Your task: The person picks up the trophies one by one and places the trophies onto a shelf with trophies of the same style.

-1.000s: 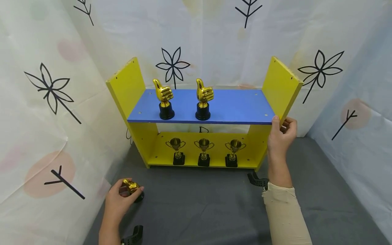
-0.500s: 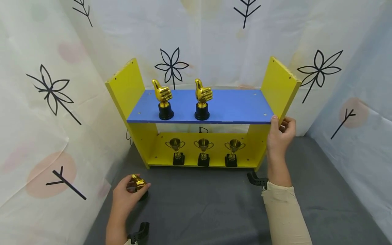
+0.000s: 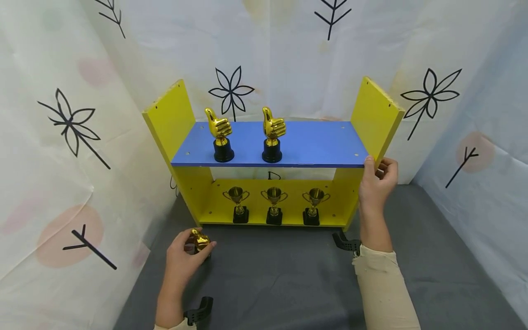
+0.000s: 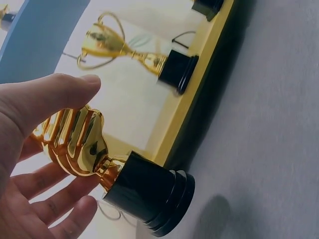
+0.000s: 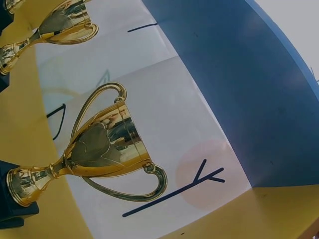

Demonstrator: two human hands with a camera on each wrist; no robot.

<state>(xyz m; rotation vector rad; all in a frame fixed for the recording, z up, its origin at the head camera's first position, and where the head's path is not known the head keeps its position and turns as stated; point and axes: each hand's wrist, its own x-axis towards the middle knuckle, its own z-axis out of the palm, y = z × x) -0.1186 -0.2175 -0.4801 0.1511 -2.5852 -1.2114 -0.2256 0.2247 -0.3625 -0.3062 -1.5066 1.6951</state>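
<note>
In the head view my left hand (image 3: 183, 256) holds a gold thumbs-up trophy (image 3: 200, 240) above the grey surface, in front of the shelf's left end. The left wrist view shows thumb and fingers round its gold part, with the black base (image 4: 149, 194) sticking out free. My right hand (image 3: 377, 185) grips the right side panel of the yellow and blue shelf (image 3: 321, 142), its thumb at the end of the blue board. Two more thumbs-up trophies, one left (image 3: 222, 135) and one near the middle (image 3: 272, 135), stand upright on that board.
Three two-handled cup trophies, left (image 3: 239, 204), middle (image 3: 274, 205) and right (image 3: 314, 206), stand on the yellow bottom board. Grey cloth (image 3: 280, 275) covers the surface in front. A patterned white backdrop (image 3: 297, 59) rises behind and at both sides.
My left hand has moved right and closer to the shelf, carrying the thumbs-up trophy. My right hand keeps its place on the side panel.
</note>
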